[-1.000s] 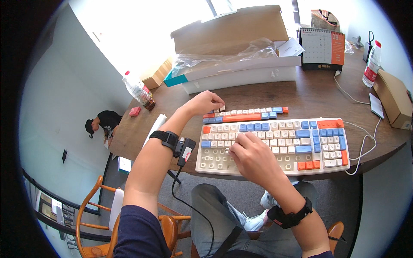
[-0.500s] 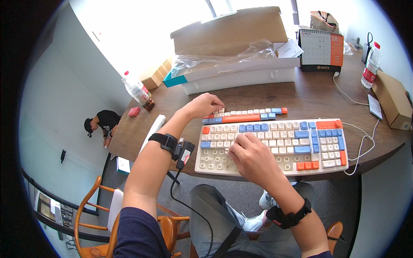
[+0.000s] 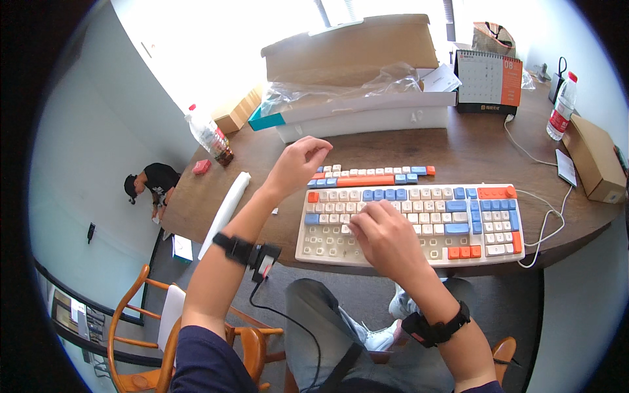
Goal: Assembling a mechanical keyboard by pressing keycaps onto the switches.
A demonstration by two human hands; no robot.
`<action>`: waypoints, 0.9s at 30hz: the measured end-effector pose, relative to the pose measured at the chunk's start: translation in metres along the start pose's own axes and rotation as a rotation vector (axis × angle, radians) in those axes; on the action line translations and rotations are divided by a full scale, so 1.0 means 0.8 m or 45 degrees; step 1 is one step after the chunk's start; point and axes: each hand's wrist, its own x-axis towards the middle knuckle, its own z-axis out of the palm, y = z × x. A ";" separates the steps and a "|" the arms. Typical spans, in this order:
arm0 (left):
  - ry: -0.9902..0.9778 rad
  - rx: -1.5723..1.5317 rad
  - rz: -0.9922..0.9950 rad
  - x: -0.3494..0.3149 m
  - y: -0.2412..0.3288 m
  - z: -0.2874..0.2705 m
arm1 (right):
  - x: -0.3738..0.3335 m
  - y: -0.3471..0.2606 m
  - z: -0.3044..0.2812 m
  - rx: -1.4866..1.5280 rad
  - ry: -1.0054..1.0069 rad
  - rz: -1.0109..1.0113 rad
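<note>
A white keyboard [image 3: 367, 258] with cream, blue and orange keycaps lies at the desk's near edge. Several lower-left key positions show no caps. My right hand [image 3: 388, 237] rests over its middle, fingers closed together by the bare positions; the fingertips hide what they hold, if anything. Behind the keyboard lie rows of loose keycaps [image 3: 367, 181], cream, blue and orange, with a long orange one among them. My left hand [image 3: 303, 164] hovers just above and left of those rows, fingers pinched; whether a keycap is between them I cannot make out.
An open cardboard box [image 3: 367, 121] with clear plastic stands at the back. Bottles [image 3: 209, 136] flank the desk, with a calendar [image 3: 488, 82] and brown carton [image 3: 593, 160] at right. A white roll [image 3: 226, 209] lies left. A person [image 3: 157, 187] bends beyond the desk.
My left hand has lifted off the left end of the loose keycap rows and drawn slightly back to the left. My right hand stays nearly still over the keyboard.
</note>
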 end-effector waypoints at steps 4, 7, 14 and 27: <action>0.167 0.048 0.368 -0.072 0.037 0.015 | 0.006 0.008 -0.014 0.099 0.114 0.196; 0.079 -0.039 0.308 -0.126 0.052 0.022 | 0.011 0.007 -0.029 0.101 0.029 0.236; 0.187 0.038 0.358 -0.145 0.041 0.059 | 0.023 -0.003 -0.055 0.045 -0.299 0.175; 0.270 -0.029 0.414 -0.148 0.031 0.072 | 0.069 -0.016 -0.035 -0.457 -0.786 -0.170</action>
